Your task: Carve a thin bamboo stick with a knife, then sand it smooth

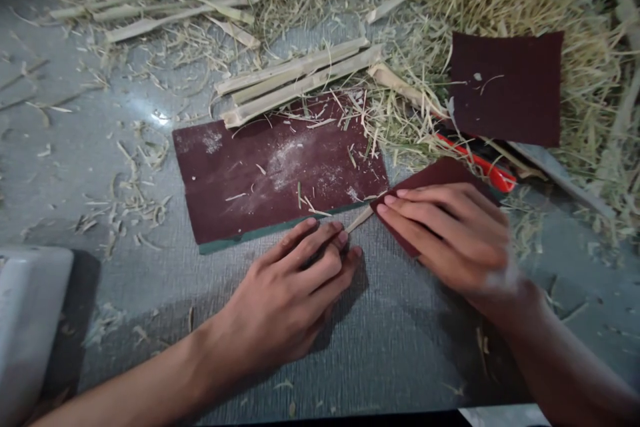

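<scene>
My left hand (303, 283) rests on the table, its fingers closed on one end of a thin bamboo stick (359, 220). The stick's other end goes out of sight under a small piece of dark red sandpaper (440, 175). Pressed down on that piece with fingers together is my right hand (447, 230), gripping it over the stick. Just beyond my left hand lies a larger sandpaper sheet (235, 177), dusted with pale powder and shavings. Several split bamboo strips (300, 77) lie across its far edge.
A square of sandpaper (507, 90) sits on a heap of shavings (590, 73) at the right. Partly under it is a red and black tool (487, 163). More bamboo strips (175, 3) lie at the back left. A white object (30, 307) stands at the left edge.
</scene>
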Motion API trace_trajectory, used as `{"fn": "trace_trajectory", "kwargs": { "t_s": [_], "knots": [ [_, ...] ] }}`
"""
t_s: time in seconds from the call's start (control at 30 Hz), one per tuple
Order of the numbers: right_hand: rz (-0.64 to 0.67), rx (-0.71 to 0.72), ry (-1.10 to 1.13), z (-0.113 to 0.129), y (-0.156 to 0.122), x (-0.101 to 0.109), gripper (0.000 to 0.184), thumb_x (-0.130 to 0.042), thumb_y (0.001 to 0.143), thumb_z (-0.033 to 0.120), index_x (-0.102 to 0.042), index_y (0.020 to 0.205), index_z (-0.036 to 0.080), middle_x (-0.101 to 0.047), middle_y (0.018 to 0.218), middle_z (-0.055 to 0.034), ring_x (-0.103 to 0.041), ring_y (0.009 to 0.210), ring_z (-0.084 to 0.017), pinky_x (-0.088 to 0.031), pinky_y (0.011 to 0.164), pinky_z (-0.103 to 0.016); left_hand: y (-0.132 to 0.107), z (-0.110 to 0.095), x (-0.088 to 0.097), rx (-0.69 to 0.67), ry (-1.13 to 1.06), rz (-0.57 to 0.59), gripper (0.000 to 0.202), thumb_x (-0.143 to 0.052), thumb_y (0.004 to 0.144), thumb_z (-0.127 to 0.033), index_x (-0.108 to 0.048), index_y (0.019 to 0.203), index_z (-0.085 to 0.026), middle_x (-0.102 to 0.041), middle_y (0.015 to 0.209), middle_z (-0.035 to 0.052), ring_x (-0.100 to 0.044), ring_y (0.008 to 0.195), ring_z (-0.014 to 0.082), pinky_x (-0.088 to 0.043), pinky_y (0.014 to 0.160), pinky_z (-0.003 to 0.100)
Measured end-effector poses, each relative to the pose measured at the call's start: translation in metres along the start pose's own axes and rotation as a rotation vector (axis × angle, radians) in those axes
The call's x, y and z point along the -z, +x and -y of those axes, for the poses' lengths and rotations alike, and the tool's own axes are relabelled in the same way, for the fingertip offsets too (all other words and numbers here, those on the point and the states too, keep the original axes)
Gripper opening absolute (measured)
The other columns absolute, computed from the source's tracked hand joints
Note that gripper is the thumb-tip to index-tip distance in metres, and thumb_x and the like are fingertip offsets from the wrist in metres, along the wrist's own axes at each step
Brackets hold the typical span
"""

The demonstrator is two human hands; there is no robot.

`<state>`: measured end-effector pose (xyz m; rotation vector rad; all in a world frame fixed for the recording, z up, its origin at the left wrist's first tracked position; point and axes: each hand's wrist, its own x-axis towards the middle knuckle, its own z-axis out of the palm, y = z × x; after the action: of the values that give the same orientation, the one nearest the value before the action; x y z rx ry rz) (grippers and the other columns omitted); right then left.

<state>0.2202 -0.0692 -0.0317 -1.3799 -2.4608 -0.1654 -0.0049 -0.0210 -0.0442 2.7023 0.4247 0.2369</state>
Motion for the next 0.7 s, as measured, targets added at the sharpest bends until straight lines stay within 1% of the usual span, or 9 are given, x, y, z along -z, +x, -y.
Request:
{"fn": "trace_trajectory", "kwargs": {
  "t_s": [0.1,0.17,0.27,0.33,0.4,0.53,0.7],
  "knots": [
    [0.031,0.093,0.042,-0.0003,0.0011,0.0009,0.02,-0.058,0.083,0.008,-0.063,0.102,0.004,-0.07,0.097,-0.0093,-0.063,0.092,-0.022,-0.052,0.078,-0.037,-0.0001,0.0002,-0.0002,-0.002,-0.012,0.006,0.038,-0.046,0.087,-0.018,-0.052,0.124,-0.013,-0.058,0.123,0.0047,-0.037,0.13,0.0228,-0.023,0.116,0.038],
    [0.025,0.071,0.035,-0.0016,0.0001,-0.0004,0.022,-0.06,0.081,0.007,-0.064,0.103,0.005,-0.07,0.098,-0.0079,-0.064,0.092,-0.022,-0.052,0.08,-0.036,-0.0002,0.0004,-0.0001,-0.005,-0.013,0.008,0.039,-0.046,0.087,-0.018,-0.051,0.125,-0.012,-0.058,0.124,0.0049,-0.037,0.13,0.023,-0.022,0.116,0.038],
    [-0.031,0.003,-0.018,-0.0031,-0.003,-0.0039,0.027,-0.064,0.079,0.007,-0.063,0.106,0.009,-0.069,0.103,-0.0068,-0.062,0.097,-0.021,-0.051,0.085,-0.037,-0.0007,0.0007,-0.0001,-0.005,-0.014,0.006,0.041,-0.048,0.086,-0.018,-0.05,0.126,-0.012,-0.057,0.125,0.005,-0.038,0.13,0.0226,-0.02,0.117,0.036],
    [-0.03,0.021,0.007,-0.0028,-0.0048,-0.0059,0.027,-0.062,0.081,0.009,-0.062,0.108,0.009,-0.066,0.11,-0.0081,-0.06,0.104,-0.021,-0.049,0.092,-0.038,-0.001,0.0009,-0.0004,-0.006,-0.019,0.005,0.041,-0.048,0.086,-0.018,-0.05,0.126,-0.012,-0.057,0.125,0.0052,-0.038,0.13,0.0227,-0.019,0.117,0.037],
    [0.006,0.055,0.051,-0.0021,-0.006,-0.0065,0.027,-0.059,0.083,0.008,-0.061,0.11,0.006,-0.064,0.114,-0.0098,-0.057,0.109,-0.022,-0.048,0.095,-0.038,-0.0011,0.001,-0.0008,-0.006,-0.021,0.003,0.04,-0.048,0.085,-0.018,-0.05,0.125,-0.012,-0.056,0.126,0.0056,-0.037,0.131,0.0228,-0.019,0.117,0.037],
    [0.054,0.093,0.089,-0.0044,-0.0073,-0.0021,0.029,-0.055,0.084,0.004,-0.059,0.112,0.003,-0.063,0.115,-0.0124,-0.057,0.111,-0.023,-0.05,0.095,-0.038,-0.001,0.0006,-0.0012,-0.005,-0.033,-0.001,0.04,-0.049,0.086,-0.017,-0.05,0.125,-0.012,-0.058,0.124,0.0042,-0.036,0.132,0.0218,-0.02,0.117,0.037],
    [0.029,0.05,0.074,-0.0043,-0.0074,0.002,0.03,-0.054,0.083,0.003,-0.06,0.113,0.006,-0.064,0.113,-0.0112,-0.059,0.108,-0.022,-0.052,0.093,-0.037,-0.0009,0.0002,-0.0005,0.009,-0.036,0.002,0.039,-0.048,0.087,-0.018,-0.05,0.126,-0.013,-0.057,0.126,0.0046,-0.036,0.132,0.0213,-0.021,0.117,0.036]
  ]
}}
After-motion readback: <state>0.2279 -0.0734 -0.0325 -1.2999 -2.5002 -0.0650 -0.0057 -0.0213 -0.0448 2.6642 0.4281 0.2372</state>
